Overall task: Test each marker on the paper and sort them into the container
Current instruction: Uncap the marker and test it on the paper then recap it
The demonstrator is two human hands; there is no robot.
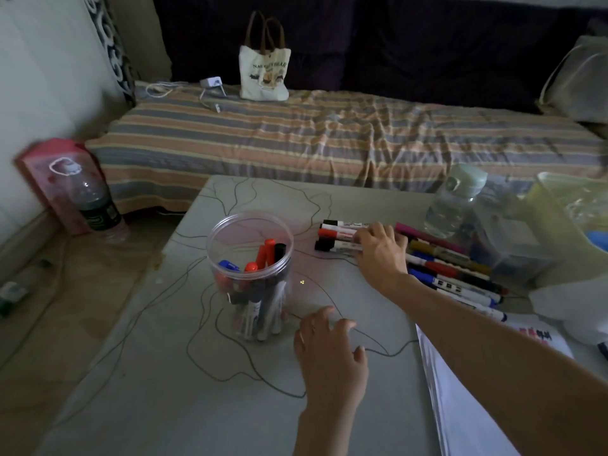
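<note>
A clear plastic jar (250,278) stands on a large paper sheet (158,373) covered in scribbled lines, and it holds several red, blue and black markers. Three capped markers (339,234) lie side by side to the right of the jar. My right hand (380,251) reaches over them with its fingers lying on their barrels. A row of several more markers (450,268) lies further right, behind that wrist. My left hand (329,350) rests on the paper near the jar's base, fingers loosely bent, holding nothing.
A clear water bottle (455,202) with a pale cap and a yellow-green bin (569,205) stand at the table's far right. White papers (460,406) lie under my right forearm. Beyond the table is a striped bed (296,133) with a tote bag (265,72); a dark bottle (95,209) stands on the floor left.
</note>
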